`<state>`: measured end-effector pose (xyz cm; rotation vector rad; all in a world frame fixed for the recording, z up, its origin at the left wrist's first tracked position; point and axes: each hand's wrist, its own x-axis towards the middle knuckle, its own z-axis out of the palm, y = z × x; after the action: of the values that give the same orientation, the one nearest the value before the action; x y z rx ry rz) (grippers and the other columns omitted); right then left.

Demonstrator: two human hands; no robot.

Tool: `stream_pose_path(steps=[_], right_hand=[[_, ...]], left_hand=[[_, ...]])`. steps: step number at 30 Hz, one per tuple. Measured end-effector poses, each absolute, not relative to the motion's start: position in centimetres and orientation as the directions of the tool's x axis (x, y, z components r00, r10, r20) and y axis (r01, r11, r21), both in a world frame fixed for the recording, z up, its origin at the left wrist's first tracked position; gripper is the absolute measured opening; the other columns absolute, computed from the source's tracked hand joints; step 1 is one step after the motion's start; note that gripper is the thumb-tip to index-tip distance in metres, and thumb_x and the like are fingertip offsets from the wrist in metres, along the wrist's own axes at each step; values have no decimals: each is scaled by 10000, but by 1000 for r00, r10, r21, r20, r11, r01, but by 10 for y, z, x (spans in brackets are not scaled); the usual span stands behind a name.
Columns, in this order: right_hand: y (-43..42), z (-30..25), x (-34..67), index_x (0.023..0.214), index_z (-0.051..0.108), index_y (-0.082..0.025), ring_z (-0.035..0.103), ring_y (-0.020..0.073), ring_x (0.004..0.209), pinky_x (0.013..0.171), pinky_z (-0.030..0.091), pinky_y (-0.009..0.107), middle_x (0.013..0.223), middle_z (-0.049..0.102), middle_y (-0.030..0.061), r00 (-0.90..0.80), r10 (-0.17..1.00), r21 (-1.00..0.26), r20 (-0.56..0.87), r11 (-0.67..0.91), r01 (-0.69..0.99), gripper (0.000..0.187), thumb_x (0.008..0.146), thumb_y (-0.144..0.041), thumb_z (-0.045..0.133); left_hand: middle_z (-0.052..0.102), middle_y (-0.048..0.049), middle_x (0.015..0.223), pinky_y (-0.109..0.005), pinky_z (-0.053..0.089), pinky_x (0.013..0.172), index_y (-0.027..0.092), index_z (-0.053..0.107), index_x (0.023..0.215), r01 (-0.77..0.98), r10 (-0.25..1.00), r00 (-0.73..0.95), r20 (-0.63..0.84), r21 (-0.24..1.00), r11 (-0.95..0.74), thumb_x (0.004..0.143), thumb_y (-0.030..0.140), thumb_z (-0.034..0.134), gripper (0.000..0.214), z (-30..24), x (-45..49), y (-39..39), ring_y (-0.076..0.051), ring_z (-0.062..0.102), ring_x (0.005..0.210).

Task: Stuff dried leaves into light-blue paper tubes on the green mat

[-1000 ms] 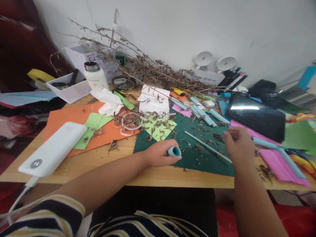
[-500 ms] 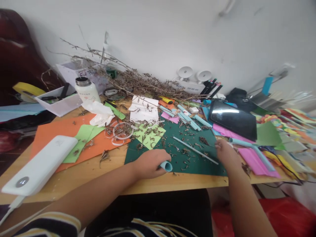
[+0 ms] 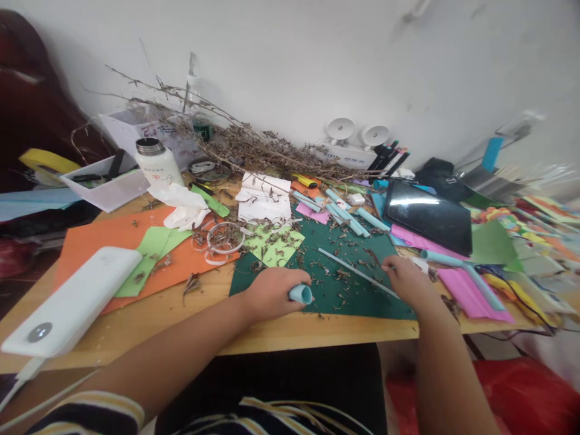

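Observation:
My left hand (image 3: 274,293) is closed around a rolled light-blue paper tube (image 3: 301,294), its open end facing right. It is above the front edge of the dark green sheet (image 3: 344,305). My right hand (image 3: 410,281) is pinched over the right side of that sheet, with a dried leaf (image 3: 374,257) at its fingertips. A thin pale-blue stick (image 3: 353,270) lies slantwise on the sheet between the hands, its right end by my right hand. Crumbled dry leaf bits lie scattered around it, and on a light green paper (image 3: 276,244).
Dried branches (image 3: 254,142) stretch along the wall. On the left are a power bank (image 3: 81,296), an open bottle (image 3: 158,163) and orange paper (image 3: 86,241). Several blue tubes (image 3: 347,219), a black tablet (image 3: 428,217) and pink paper (image 3: 462,293) lie to the right.
My right hand has moved left and slightly nearer the thin stick, with the dried leaf at its fingers. My left hand has shifted slightly left and up, still holding the tube.

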<state>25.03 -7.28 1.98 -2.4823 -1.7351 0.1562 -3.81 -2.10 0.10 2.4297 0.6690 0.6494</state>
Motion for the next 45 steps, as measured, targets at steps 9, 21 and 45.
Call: stream_pose_path(steps=[9, 21, 45], right_hand=[[-104, 16, 117, 712, 459, -211, 479, 113, 621, 586, 387, 227, 651, 516, -12, 156, 973, -830, 170, 56, 555, 131, 781, -303, 397], [-112, 0, 86, 654, 441, -197, 448, 97, 532, 495, 359, 212, 568, 490, -28, 151, 979, -841, 138, 35, 540, 192, 803, -285, 359], [-116, 6, 101, 585, 396, -194, 391, 79, 516, 476, 315, 193, 541, 410, -42, 57, 971, -802, 232, 158, 577, 201, 784, -212, 412]], left_hand=[[541, -59, 949, -230, 410, 678, 171, 476, 1032, -133, 700, 667, 255, 965, -225, 631, 267, 630, 440, 7, -35, -25, -130, 517, 786], [491, 27, 644, -207, 384, 580, 144, 490, 685, 66, 723, 685, 91, 980, -185, 602, 305, 626, 226, 9, -34, -32, -93, 450, 610], [430, 50, 526, -174, 329, 471, 136, 457, 613, 32, 709, 698, -95, 994, 102, 639, 292, 584, 203, 12, -26, -41, -50, 371, 480]])
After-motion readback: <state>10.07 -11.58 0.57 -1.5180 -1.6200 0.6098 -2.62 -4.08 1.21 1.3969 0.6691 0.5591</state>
